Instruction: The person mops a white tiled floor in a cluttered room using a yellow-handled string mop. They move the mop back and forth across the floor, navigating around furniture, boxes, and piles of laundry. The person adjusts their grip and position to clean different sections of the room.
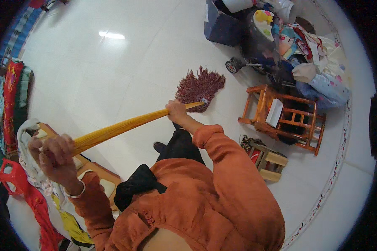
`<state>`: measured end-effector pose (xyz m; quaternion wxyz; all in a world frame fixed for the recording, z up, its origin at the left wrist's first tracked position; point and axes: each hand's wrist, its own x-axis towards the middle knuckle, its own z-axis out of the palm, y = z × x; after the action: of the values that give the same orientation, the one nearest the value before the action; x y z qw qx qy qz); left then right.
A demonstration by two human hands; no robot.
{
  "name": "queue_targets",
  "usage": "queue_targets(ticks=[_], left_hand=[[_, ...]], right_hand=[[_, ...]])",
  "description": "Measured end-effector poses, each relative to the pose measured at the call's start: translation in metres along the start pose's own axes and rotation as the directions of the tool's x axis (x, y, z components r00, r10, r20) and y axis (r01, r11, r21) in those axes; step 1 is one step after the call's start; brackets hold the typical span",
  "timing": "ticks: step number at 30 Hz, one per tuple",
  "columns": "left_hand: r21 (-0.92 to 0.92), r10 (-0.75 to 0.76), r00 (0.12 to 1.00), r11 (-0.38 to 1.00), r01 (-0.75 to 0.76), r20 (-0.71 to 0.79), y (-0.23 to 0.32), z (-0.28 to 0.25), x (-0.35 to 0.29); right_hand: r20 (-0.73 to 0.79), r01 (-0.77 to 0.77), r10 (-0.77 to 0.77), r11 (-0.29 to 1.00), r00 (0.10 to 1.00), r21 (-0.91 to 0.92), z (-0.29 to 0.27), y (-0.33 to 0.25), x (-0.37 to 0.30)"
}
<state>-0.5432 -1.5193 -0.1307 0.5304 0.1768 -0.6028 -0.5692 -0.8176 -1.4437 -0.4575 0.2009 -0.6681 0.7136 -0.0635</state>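
Note:
A string mop point(200, 87) with a dark red-brown head lies spread on the pale tiled floor point(113, 71) ahead of me. Its yellow wooden handle point(121, 129) slants from the head up toward my left side. My left hand point(54, 159), with a bracelet at the wrist, is closed around the upper end of the handle. Lower down, near the mop head, my right hand point(177, 112) grips the same handle. Both my sleeves are rust-orange.
On the right stand a wooden chair point(262, 104) with a white box point(275, 113), a small wooden stool point(272, 163), and a stroller wheel point(234, 65) beneath piled cloths. A dark blue bin point(224, 27) stands beyond. At left are a red plastic stool point(13, 175) and a cloth-covered wooden seat point(100, 167).

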Motion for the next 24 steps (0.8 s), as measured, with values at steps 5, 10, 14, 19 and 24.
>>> queue_targets(ticks=[5, 10, 14, 19, 24], left_hand=[[0.048, 0.01, 0.984, 0.999, -0.002, -0.18, 0.061, -0.085, -0.066], [0.29, 0.127, 0.989, 0.952, -0.101, -0.071, 0.128, -0.127, -0.099], [-0.168, 0.201, 0.848, 0.977, -0.134, 0.491, 0.145, -0.097, -0.064], [-0.287, 0.304, 0.711, 0.946, -0.15, 0.634, 0.118, -0.023, -0.053], [-0.001, 0.189, 0.832, 0.975, -0.221, 0.521, 0.093, 0.087, -0.077]], right_hand=[[-0.143, 0.161, -0.141, 0.976, 0.98, 0.145, 0.06, -0.08, -0.012], [-0.172, 0.202, -0.148, 0.913, 0.974, 0.355, 0.07, -0.165, -0.026], [-0.316, 0.298, -0.158, 0.834, 0.935, 0.464, 0.09, -0.201, -0.023], [-0.48, 0.399, -0.126, 0.751, 0.868, 0.526, 0.106, -0.204, -0.002], [-0.41, 0.52, -0.349, 0.724, 0.843, 0.453, 0.089, -0.158, 0.022]])
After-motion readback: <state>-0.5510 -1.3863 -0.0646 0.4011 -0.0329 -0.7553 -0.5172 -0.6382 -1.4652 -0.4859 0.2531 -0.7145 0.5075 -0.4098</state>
